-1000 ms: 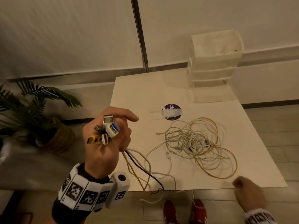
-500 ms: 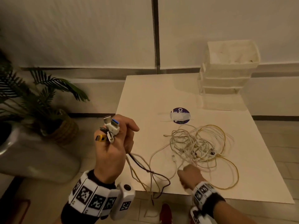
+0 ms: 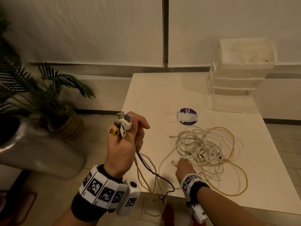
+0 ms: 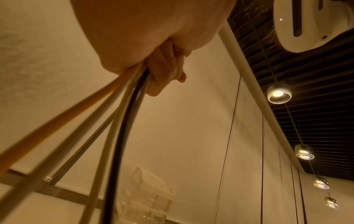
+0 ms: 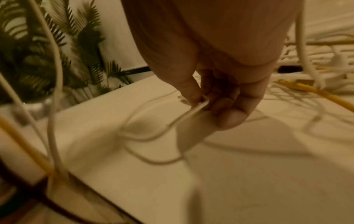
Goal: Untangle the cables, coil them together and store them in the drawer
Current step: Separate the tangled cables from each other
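A tangle of white and yellow cables [image 3: 206, 147] lies on the white table [image 3: 162, 95]. My left hand [image 3: 125, 144] is raised left of the table and grips a bunch of USB plugs [image 3: 123, 124], white, blue and yellow. Their cords [image 4: 114, 121] hang from my fist over the table's front edge. My right hand [image 3: 183, 167] reaches onto the table at the tangle's near left side. Its thumb and fingers pinch a thin white cable [image 5: 199, 107] near its small plug [image 3: 173, 162]. The clear stacked drawer unit [image 3: 241, 69] stands at the back right.
A purple round sticker [image 3: 187, 116] with tape lies mid-table. A potted palm [image 3: 48, 98] in a woven basket and a grey container [image 3: 37, 150] stand on the floor to the left. Red shoes [image 3: 168, 214] show below the front edge.
My right hand came from the table's front right edge leftward to the tangle's near side and took hold of a thin white cable. The left hand kept gripping the plugs.
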The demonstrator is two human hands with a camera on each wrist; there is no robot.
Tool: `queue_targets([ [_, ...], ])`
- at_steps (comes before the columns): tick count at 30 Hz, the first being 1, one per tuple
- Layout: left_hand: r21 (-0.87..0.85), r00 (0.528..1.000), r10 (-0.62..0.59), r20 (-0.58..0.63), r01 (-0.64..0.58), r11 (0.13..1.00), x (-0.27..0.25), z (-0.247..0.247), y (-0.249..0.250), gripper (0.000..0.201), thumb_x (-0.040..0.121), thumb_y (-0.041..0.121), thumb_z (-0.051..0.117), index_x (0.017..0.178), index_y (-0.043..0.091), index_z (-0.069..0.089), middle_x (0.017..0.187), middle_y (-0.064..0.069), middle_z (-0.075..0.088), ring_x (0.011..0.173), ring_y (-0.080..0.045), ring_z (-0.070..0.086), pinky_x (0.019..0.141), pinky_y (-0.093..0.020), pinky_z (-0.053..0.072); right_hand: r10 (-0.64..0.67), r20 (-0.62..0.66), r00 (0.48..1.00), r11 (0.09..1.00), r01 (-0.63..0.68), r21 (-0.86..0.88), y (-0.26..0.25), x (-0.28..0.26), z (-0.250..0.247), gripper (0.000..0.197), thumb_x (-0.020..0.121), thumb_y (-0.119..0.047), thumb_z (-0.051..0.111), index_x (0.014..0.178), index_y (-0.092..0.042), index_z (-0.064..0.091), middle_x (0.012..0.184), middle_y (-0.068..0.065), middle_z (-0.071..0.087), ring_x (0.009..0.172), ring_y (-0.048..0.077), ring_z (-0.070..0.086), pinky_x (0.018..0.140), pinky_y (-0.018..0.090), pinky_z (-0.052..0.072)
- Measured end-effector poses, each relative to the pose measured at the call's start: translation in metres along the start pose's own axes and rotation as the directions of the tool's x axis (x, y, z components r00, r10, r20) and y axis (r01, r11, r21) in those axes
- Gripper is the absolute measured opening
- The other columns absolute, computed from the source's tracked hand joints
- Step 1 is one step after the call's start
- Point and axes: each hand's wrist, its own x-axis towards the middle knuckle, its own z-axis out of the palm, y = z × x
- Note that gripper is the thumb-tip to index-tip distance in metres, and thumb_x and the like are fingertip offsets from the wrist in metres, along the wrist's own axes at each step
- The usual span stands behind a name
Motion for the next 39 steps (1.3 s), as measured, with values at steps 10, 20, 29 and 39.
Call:
queue_targets([
  [10,0.053,0.966,-0.257,0.033,0.255,0.966,0.044,0.046,-0.017,0.058,0.096,0.058,0.036,0.081,0.008,0.060,0.049,0.002,0.029,0.038,-0.009,0.022,0.044,-0.019,0.019,-0.368,-0.073,0.927,0.099,0.118,0.988,-0.036,-0.094,-0.195,0.021,0.100,-0.015,0.041,0.095,-0.001,0.056,0.059,0.009,0.046,0.044,0.015,0.033,0.049,0.029,0.032],
  [20,-0.159,0.882,-0.274,0.383,0.356,0.921,0.076,0.134,0.007,0.052,0.082,0.059,0.050,0.122,0.030,0.066,0.051,-0.001,0.040,0.039,-0.011,0.041,0.043,-0.020,0.024,-0.362,-0.497,0.789,0.043,0.547,0.836,-0.055,-0.175,-0.267,0.017,0.085,-0.009,0.059,0.101,-0.009,0.066,0.078,0.013,0.065,0.058,0.021,0.055,0.057,0.031,0.048],
  [29,-0.161,0.890,-0.238,0.389,0.320,0.934,0.083,0.158,0.009,0.046,0.080,0.052,0.070,0.118,0.025,0.070,0.081,-0.014,0.060,0.059,-0.023,0.046,0.055,-0.029,0.036,-0.270,-0.607,0.748,0.094,0.648,0.756,-0.042,-0.167,-0.283,0.011,0.086,-0.002,0.062,0.090,-0.006,0.071,0.078,0.011,0.070,0.053,0.011,0.057,0.049,0.020,0.047],
  [39,0.049,0.950,-0.148,0.274,0.140,0.989,0.086,0.173,0.012,0.052,0.089,0.043,0.050,0.104,-0.005,0.066,0.058,-0.010,0.059,0.042,-0.014,0.049,0.043,-0.019,0.039,-0.296,-0.674,0.677,0.150,0.729,0.668,-0.030,-0.154,-0.285,0.017,0.087,0.004,0.062,0.090,-0.008,0.072,0.071,0.010,0.069,0.046,0.016,0.052,0.045,0.022,0.044],
])
